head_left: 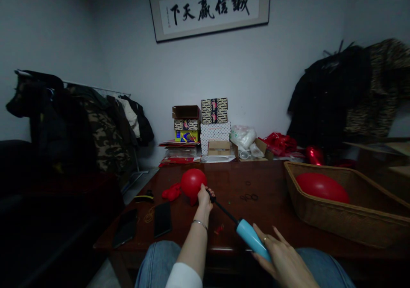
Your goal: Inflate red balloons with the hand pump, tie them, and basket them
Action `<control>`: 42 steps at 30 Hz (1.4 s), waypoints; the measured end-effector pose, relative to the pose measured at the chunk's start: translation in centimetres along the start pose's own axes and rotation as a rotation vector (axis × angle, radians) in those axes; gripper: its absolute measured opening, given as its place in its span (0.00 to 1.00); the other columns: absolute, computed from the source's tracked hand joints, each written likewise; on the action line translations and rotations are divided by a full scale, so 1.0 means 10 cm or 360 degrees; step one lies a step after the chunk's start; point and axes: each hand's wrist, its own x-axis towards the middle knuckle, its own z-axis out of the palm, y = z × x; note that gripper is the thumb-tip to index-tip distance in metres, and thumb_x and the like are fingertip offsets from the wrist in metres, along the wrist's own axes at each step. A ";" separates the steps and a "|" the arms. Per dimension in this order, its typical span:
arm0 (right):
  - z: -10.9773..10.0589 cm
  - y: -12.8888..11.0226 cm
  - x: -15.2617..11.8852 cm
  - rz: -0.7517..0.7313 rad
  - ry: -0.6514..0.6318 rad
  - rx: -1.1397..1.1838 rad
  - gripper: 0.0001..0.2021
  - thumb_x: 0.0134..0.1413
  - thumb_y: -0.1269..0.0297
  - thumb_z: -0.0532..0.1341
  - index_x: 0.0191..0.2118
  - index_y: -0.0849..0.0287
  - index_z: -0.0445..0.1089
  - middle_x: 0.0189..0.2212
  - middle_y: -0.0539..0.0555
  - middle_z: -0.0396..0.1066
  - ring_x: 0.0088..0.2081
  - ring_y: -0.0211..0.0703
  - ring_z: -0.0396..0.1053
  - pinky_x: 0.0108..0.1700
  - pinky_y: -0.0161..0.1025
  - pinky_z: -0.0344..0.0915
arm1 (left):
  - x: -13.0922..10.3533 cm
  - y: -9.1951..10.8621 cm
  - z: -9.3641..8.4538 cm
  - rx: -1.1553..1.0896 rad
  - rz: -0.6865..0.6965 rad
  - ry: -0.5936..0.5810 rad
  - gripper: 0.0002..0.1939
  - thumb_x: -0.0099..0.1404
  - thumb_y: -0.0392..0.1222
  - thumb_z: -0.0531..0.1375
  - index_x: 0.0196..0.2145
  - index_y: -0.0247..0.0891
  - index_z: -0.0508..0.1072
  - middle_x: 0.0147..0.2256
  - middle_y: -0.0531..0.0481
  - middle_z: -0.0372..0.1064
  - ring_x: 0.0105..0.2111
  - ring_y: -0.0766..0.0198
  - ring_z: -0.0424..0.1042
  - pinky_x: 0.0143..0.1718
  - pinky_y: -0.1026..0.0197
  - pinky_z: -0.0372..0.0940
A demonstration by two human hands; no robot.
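A small, partly inflated red balloon (193, 183) is in front of me over the table. My left hand (204, 197) is closed around its neck and the black nozzle end of a hand balloon pump. The pump's black rod runs down to the right into its light blue barrel (253, 238). My right hand (283, 254) holds that barrel near its lower end, thumb beneath and some fingers extended along the top. Beside the inflated balloon lies a limp bunch of red balloons (172, 192). Small red scraps (219, 229) rest on the tabletop below the rod.
On the dark wooden table (221, 174) are two phone-like black slabs, one a phone (162, 218), a yellow-and-black tool (144, 197) and dark rings (250, 197). A wicker basket (339, 217) at right holds a large red balloon (322, 187). Boxes (215, 136) stand behind.
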 end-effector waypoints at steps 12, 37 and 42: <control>0.07 -0.40 0.64 0.0090 -0.0090 -0.0176 0.26 0.55 0.64 0.54 0.59 0.67 0.57 0.40 0.61 0.73 0.43 0.46 0.70 0.60 0.48 0.48 | -0.16 -0.18 0.02 0.0108 -0.0054 -0.0010 0.15 0.67 0.45 0.48 0.24 0.38 0.57 0.14 0.58 0.54 0.12 0.73 0.54 0.14 0.70 0.49; 0.03 -0.04 -0.04 0.0049 -0.0022 0.0039 0.29 0.54 0.60 0.55 0.61 0.60 0.53 0.46 0.55 0.72 0.45 0.45 0.70 0.63 0.52 0.45 | -0.07 -0.05 0.02 0.0166 -0.0054 0.0002 0.14 0.66 0.44 0.50 0.25 0.38 0.57 0.14 0.58 0.53 0.12 0.73 0.54 0.15 0.70 0.49; 0.00 -0.14 0.09 0.0113 -0.0070 0.0035 0.28 0.55 0.60 0.55 0.61 0.63 0.54 0.45 0.58 0.72 0.46 0.46 0.70 0.62 0.51 0.45 | -0.15 -0.16 0.07 0.0171 -0.0093 -0.0031 0.13 0.66 0.45 0.51 0.25 0.38 0.57 0.15 0.58 0.54 0.12 0.73 0.54 0.14 0.70 0.49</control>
